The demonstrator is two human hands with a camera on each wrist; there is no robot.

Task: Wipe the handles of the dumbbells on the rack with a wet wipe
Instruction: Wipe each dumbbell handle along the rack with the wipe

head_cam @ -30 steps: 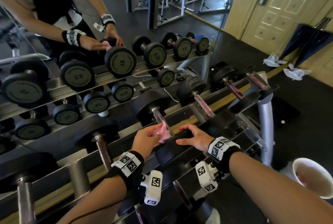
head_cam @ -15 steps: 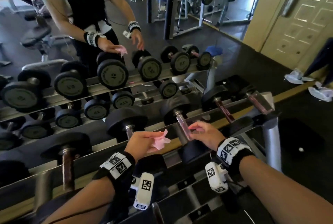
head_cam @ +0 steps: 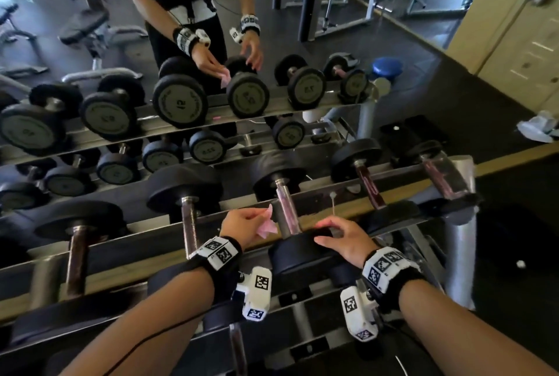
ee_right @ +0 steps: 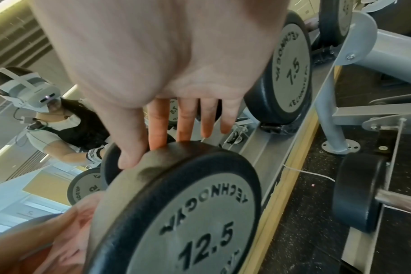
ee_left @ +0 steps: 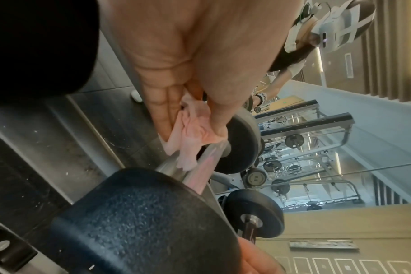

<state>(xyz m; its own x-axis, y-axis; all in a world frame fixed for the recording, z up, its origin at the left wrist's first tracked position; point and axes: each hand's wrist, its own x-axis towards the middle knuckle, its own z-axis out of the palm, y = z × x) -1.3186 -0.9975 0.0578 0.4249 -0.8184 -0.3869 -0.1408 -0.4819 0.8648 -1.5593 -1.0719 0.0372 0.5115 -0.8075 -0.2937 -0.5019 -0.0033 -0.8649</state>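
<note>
A row of black dumbbells lies on the metal rack (head_cam: 326, 203). My left hand (head_cam: 245, 221) pinches a crumpled pink wet wipe (head_cam: 267, 226) (ee_left: 190, 140) just left of the steel handle (head_cam: 287, 212) (ee_left: 200, 163) of the 12.5 dumbbell. The wipe hangs beside that handle, close to it; contact is unclear. My right hand (head_cam: 341, 236) (ee_right: 176, 118) lies with fingers spread over the top of this dumbbell's near head (head_cam: 302, 254) (ee_right: 188, 213), thumb and fingertips touching its rim. Another dumbbell handle (head_cam: 189, 224) stands to the left.
A mirror behind the rack reflects the dumbbells and a person's arms (head_cam: 193, 31). Further dumbbell handles (head_cam: 369, 188) lie to the right. The rack's grey post (head_cam: 459, 242) stands at the right end. Crumpled white wipes (head_cam: 538, 127) lie on the dark floor.
Both hands have shifted right along the rack to the 12.5 dumbbell. The right hand left the rack rail and now rests on this dumbbell's near head; the left still carries the wipe.
</note>
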